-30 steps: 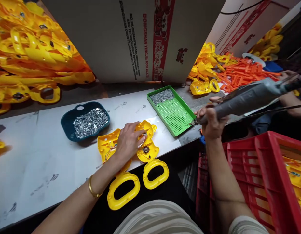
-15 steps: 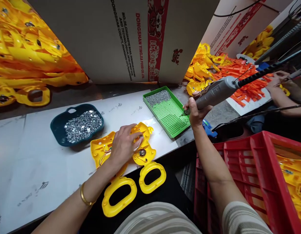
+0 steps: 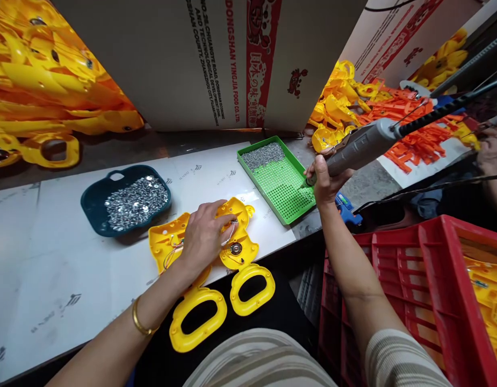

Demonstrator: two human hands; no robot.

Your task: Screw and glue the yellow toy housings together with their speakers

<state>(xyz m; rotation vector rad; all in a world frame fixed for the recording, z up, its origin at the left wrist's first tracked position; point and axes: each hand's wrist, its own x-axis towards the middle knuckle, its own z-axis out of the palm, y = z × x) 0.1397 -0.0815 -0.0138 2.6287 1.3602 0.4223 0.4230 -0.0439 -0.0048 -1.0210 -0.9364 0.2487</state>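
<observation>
My right hand [image 3: 328, 180] is wrapped round a grey electric screwdriver [image 3: 361, 148], which slants down to the left. Its tip is over the perforated floor of a green tray [image 3: 282, 180]; contact cannot be made out. Small screws [image 3: 264, 156] fill the tray's far end. My left hand [image 3: 203, 231] lies across two yellow plastic shell halves with loop handles. Its thumb and fingers are bent onto the right shell half [image 3: 248, 250], by thin wires and a round speaker-like part [image 3: 236, 248]. The left shell half [image 3: 163, 239], also with wires inside, is partly hidden under the hand.
A dark bowl [image 3: 93, 207] of shiny metal pieces stands left. Yellow shells [image 3: 50, 91] are heaped far left. A cardboard box [image 3: 163, 70] stands behind. Orange parts [image 3: 409, 121] and another person's hand [image 3: 492, 150] are at right. A red crate [image 3: 429, 285] stands beside my right arm.
The view has shifted slightly. Both hands keep nearly the same places, with the screwdriver tip still over the tray. The other person's hand at the far right has moved right.
</observation>
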